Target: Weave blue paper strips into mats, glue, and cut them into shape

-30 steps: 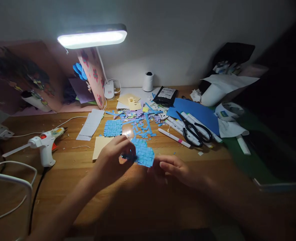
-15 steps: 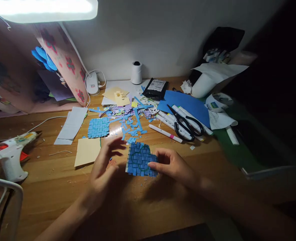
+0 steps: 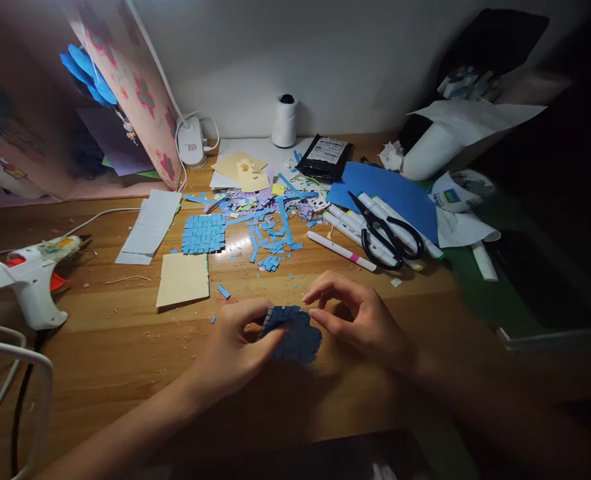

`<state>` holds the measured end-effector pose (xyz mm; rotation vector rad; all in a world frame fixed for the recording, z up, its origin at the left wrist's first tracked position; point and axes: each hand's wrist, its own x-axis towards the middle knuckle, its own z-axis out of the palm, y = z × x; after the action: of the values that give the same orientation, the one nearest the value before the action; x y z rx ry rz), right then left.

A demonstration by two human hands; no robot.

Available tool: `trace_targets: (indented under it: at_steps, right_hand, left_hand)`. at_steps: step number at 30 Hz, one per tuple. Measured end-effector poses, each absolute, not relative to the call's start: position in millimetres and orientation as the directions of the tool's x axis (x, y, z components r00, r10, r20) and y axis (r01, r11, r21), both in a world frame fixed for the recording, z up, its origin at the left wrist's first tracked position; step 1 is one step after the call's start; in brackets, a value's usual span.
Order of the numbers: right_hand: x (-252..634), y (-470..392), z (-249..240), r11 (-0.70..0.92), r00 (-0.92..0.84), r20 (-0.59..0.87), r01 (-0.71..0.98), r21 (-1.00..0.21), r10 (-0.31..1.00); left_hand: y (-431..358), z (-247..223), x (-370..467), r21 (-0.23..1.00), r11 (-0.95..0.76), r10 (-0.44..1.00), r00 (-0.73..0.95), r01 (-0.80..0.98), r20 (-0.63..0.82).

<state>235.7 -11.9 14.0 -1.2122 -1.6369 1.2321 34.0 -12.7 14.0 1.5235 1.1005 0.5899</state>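
Note:
My left hand (image 3: 235, 343) grips a dark blue woven paper piece (image 3: 299, 341) by its left side, thumb on top. The piece is in shadow, and its right edge is cut in a curve. Close to the upper right corner of the piece is my right hand (image 3: 363, 320), with thumb and index finger slightly apart and nothing seen between them. Whether the fingertips touch the paper I cannot tell. Beyond my left hand lie a lighter blue woven paper square (image 3: 203, 233) and a cream paper square (image 3: 183, 280).
Black-handled scissors (image 3: 388, 240) rest on several white markers (image 3: 343, 251) at the right. Paper scraps (image 3: 260, 203) cover the desk's middle, before a white thread spool (image 3: 285, 123). A white glue gun (image 3: 38, 277) stands left, near white paper strips (image 3: 148, 227). Behind the scissors is blue paper (image 3: 375, 190).
My left hand has moved right and taken hold of the blue woven piece. The right hand has let go of it and opened slightly. My view has tilted down, so the lamp is out of sight.

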Motion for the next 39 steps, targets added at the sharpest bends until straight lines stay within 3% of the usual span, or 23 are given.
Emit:
trace_targets:
  at_steps: [19, 24, 30, 39]
  right_hand:
    - [230, -11, 8, -0.352, -0.349, -0.340, 0.028, -0.935, 0.874]
    - [231, -11, 8, -0.400, -0.391, -0.372, 0.013, -0.917, 0.841]
    - [231, -14, 9, -0.337, -0.361, -0.311, -0.009, -0.941, 0.879]
    - [229, -19, 5, -0.441, -0.412, -0.412, 0.029, -0.897, 0.812]
  left_hand:
    - [-9, 14, 40, 0.935, 0.225, 0.800, 0.495, 0.274, -0.338]
    - [-9, 16, 39, 0.931, 0.286, 0.786, 0.500, 0.228, -0.364]
    - [-8, 18, 37, 0.936, 0.263, 0.816, 0.463, 0.235, -0.346]
    - [-10, 20, 40, 0.943, 0.201, 0.838, 0.451, 0.265, -0.306]
